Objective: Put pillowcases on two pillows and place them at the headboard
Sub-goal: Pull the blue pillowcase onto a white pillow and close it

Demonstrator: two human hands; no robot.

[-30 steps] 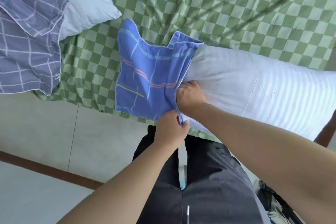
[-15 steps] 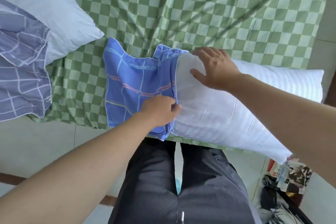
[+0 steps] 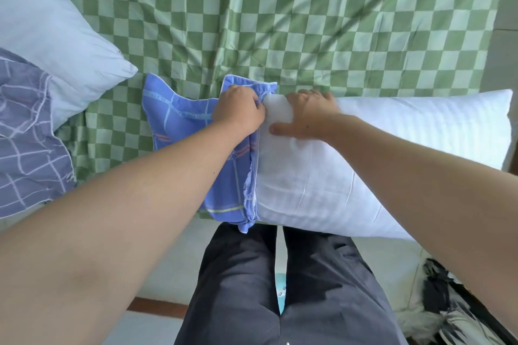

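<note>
A white striped pillow [image 3: 392,165] lies along the near edge of the bed. A blue plaid pillowcase [image 3: 179,126] covers only its left end, bunched at the opening. My left hand [image 3: 241,112] grips the far corner of the pillowcase opening at the pillow's top left corner. My right hand [image 3: 308,115] presses flat on the pillow just right of the opening, fingers spread. A second pillow [image 3: 50,31], pale blue-white, sits at the upper left, half inside a grey-purple grid pillowcase [image 3: 25,134].
The bed carries a green checked sheet [image 3: 280,22], wrinkled in the middle. My dark trousers [image 3: 252,283] stand against the bed's near edge. A black-and-white patterned object [image 3: 443,314] lies on the floor at the lower right.
My left hand has moved from the near side of the opening up to its far corner. My right hand slid left along the pillow's far edge.
</note>
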